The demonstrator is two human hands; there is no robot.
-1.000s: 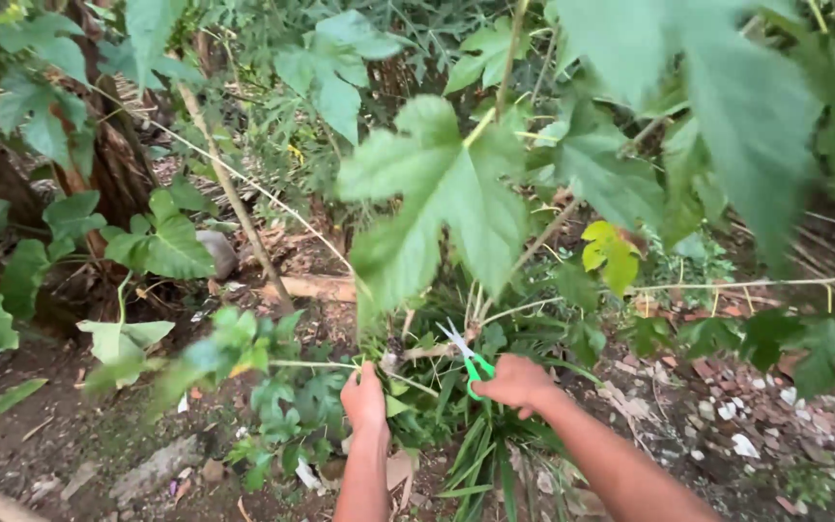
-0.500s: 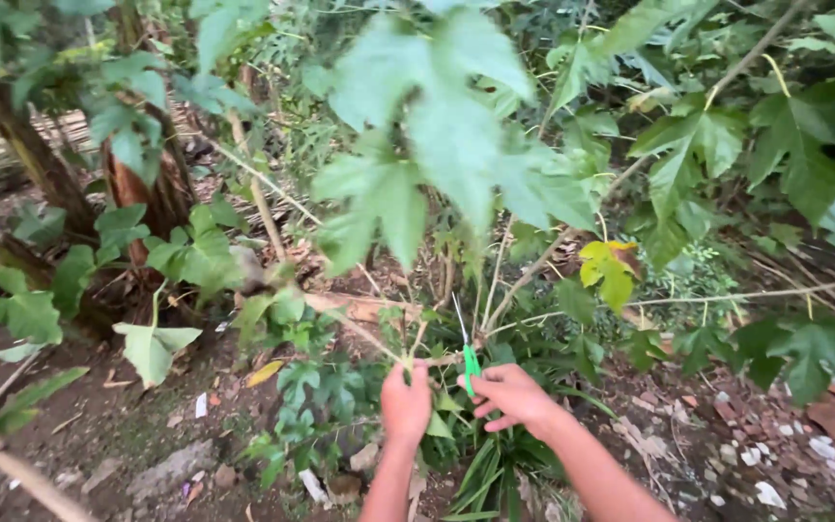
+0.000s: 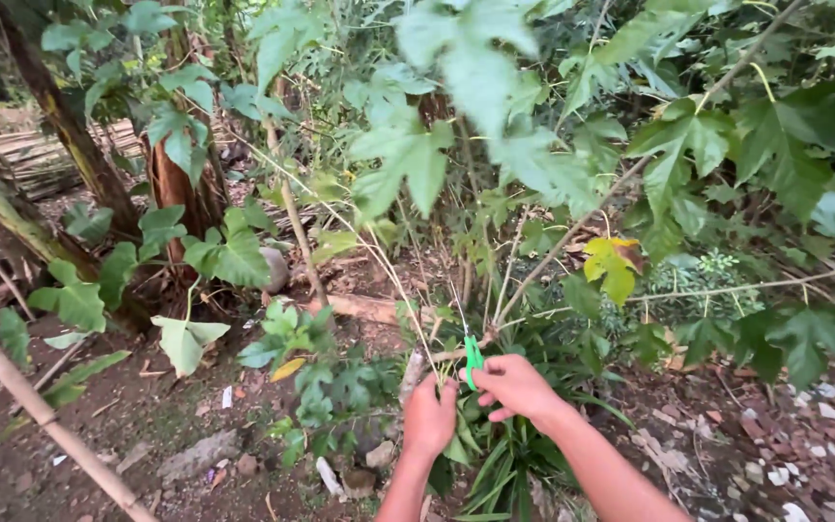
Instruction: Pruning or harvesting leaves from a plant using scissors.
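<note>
My left hand (image 3: 429, 418) grips a thin green stem (image 3: 390, 280) low down, near the base of a bushy plant. My right hand (image 3: 514, 386) holds small scissors with green handles (image 3: 474, 354), blades pointing up against the thin stems just right of the left hand. The two hands are close together, almost touching. Large lobed green leaves (image 3: 408, 159) hang in front of the view above the hands.
A bamboo pole (image 3: 41, 411) slants across the lower left. Tree trunks (image 3: 181, 184) stand at the back left. A fallen log (image 3: 364, 309) lies behind the hands. Stones and rubble (image 3: 814, 445) cover the ground at right. A yellow leaf (image 3: 611, 261) hangs right of centre.
The scissors' blades, spread open a second ago, have come together on the stems. The stem held by my left hand has swung up from level. The view has shifted left.
</note>
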